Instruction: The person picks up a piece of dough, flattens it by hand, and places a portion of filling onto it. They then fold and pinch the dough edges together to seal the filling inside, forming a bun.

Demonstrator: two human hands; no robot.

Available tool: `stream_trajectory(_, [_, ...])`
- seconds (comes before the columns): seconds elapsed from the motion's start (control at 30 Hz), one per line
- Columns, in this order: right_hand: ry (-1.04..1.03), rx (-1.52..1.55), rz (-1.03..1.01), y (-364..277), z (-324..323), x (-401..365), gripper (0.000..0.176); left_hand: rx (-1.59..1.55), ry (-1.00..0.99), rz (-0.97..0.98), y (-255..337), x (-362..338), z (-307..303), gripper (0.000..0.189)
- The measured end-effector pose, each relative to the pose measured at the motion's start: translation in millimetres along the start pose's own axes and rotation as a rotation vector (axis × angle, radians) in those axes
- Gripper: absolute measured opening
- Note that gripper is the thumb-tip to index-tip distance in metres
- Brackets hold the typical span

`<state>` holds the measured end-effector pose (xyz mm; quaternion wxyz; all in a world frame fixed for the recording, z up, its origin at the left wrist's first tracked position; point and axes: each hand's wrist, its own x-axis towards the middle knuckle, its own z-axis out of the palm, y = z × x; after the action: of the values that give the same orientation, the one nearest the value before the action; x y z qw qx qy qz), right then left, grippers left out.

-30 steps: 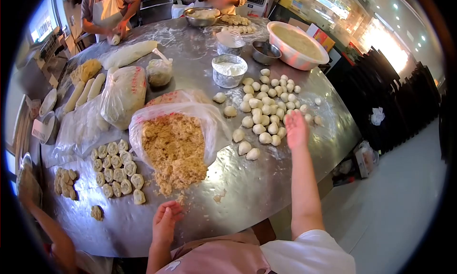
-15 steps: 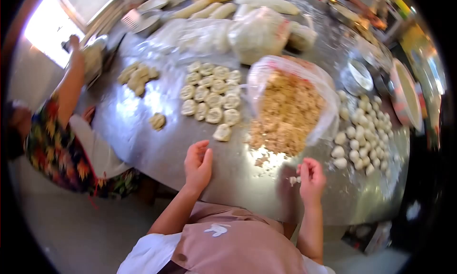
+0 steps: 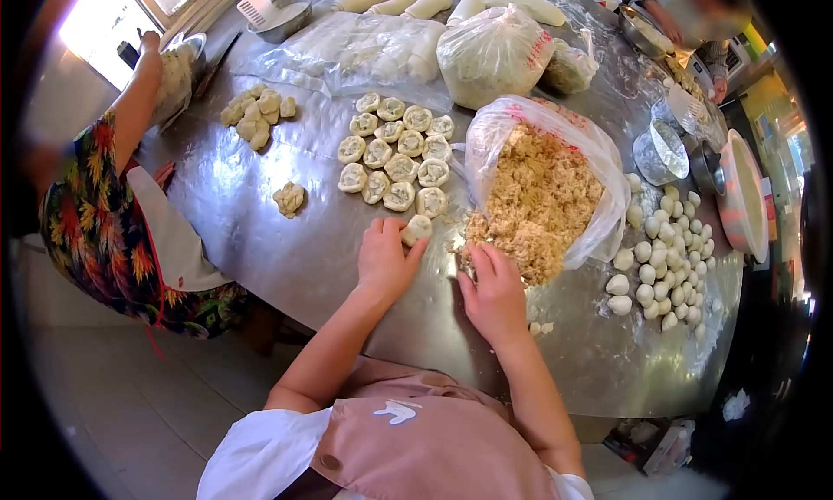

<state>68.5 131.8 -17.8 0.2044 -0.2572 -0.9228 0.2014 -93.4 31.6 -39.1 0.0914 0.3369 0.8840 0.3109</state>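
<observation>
My left hand [image 3: 388,261] is at the near end of a group of round stuffed dough pieces [image 3: 401,168]. Its thumb and fingers are apart, with the nearest dough piece [image 3: 417,230] at their tips. This piece lies on the steel table, just below the others. To the right, my right hand [image 3: 495,296] has its thumb and bent fingers apart at the lower left edge of a crumbly brown filling [image 3: 542,196]. The filling spills from an opened clear plastic bag [image 3: 612,174]. Any crumbs under those fingertips are hidden.
Small white dough balls [image 3: 664,266] cover the right side, near metal bowls [image 3: 661,153]. Dough lumps [image 3: 258,116] and one small lump [image 3: 289,200] lie left. Bagged dough [image 3: 490,62] stands behind. A co-worker in a floral top [image 3: 104,231] is at left; another person stands far right.
My left hand has moved up and right to the nearest dough piece. My right hand has moved left from the small white bits to the filling's edge. The view has shifted slightly.
</observation>
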Motion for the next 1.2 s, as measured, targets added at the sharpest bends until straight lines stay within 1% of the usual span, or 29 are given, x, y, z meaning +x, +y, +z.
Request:
stream_trajectory(0.07, [-0.021,-0.066,-0.022,-2.6,13.4,21.7,0.050,-0.055,0.015,0.040,0.6,-0.9,5.1,0.036])
stream_trajectory(0.17, [-0.034,-0.131,-0.036,4.8,40.9,38.2,0.050,-0.205,-0.039,-0.039,6.3,-7.4,6.8,0.036])
stream_trajectory(0.27, [0.025,-0.170,-0.053,-3.3,44.6,41.4,0.038,-0.361,0.053,-0.103,2.0,-15.1,6.9,0.036])
stream_trajectory(0.37, [-0.035,0.054,-0.052,3.4,47.3,35.0,0.021,-0.645,-0.042,-0.258,-1.7,-17.7,-1.5,0.038])
stream_trajectory(0.47, [-0.053,0.013,-0.066,10.7,30.6,16.8,0.011,-1.270,-0.307,-0.454,-7.0,-19.3,-11.9,0.043])
stream_trajectory(0.5, [-0.113,-0.034,-0.064,11.3,18.4,8.4,0.015,-1.350,-0.389,-0.478,-7.8,-20.1,-17.8,0.040])
stream_trajectory(0.57, [-0.083,0.003,-0.149,15.1,-3.3,-3.8,0.019,-1.520,-0.551,-0.533,-9.9,-24.3,-25.3,0.037])
stream_trajectory(0.6, [-0.072,0.023,-0.184,16.0,-14.3,-12.8,0.021,-1.602,-0.592,-0.527,-12.8,-27.9,-23.8,0.034])
stream_trajectory(0.63, [-0.060,-0.014,-0.106,15.1,-25.7,-21.4,0.033,-1.683,-0.633,-0.518,-15.4,-30.1,-22.3,0.031])
stream_trajectory(0.67, [-0.070,0.011,-0.018,16.4,-34.1,-29.4,0.038,-1.763,-0.671,-0.504,-16.3,-31.4,-20.2,0.029])
stream_trajectory(0.73, [-0.089,0.062,0.155,20.4,-46.4,-40.6,0.048,-1.795,-0.675,-0.537,-6.4,-34.8,-19.2,0.029])
stream_trajectory(0.77, [-0.197,0.182,0.318,21.7,-49.1,-42.3,0.057,-1.808,-0.678,-0.553,-0.9,-36.5,-17.8,0.029])
stream_trajectory(0.87, [-0.190,0.100,0.283,13.5,-38.1,-40.2,0.058,-1.803,-0.804,-0.553,7.0,-39.4,-6.6,0.028])
stream_trajectory(0.9, [-0.123,0.089,0.242,14.6,-29.7,-38.2,0.050,-1.761,-0.793,-0.558,12.2,-40.8,-4.5,0.028])
stream_trajectory(0.97, [-0.126,0.099,0.249,20.7,-14.8,-35.8,0.043,-1.675,-0.765,-0.571,22.0,-44.5,-3.9,0.028])
stream_trajectory(1.0, [-0.127,0.106,0.252,24.3,-8.2,-34.7,0.040,-1.646,-0.793,-0.580,23.4,-45.7,-5.8,0.028])
stream_trajectory(1.03, [-0.044,0.097,0.179,27.9,-4.9,-32.2,0.030,-1.615,-0.822,-0.588,24.7,-46.1,-8.0,0.028])
stream_trajectory(1.07, [-0.057,0.160,0.226,30.0,-7.5,-31.5,0.029,-1.585,-0.851,-0.593,26.2,-45.2,-10.1,0.027])
stream_trajectory(1.13, [-0.092,0.282,0.314,25.6,-21.6,-26.1,0.027,-1.534,-0.813,-0.591,31.4,-44.0,-13.5,0.027])
stream_trajectory(1.2, [0.016,0.404,0.317,9.7,-41.0,-20.0,0.026,-1.534,-0.751,-0.614,36.3,-44.4,-10.7,0.027])
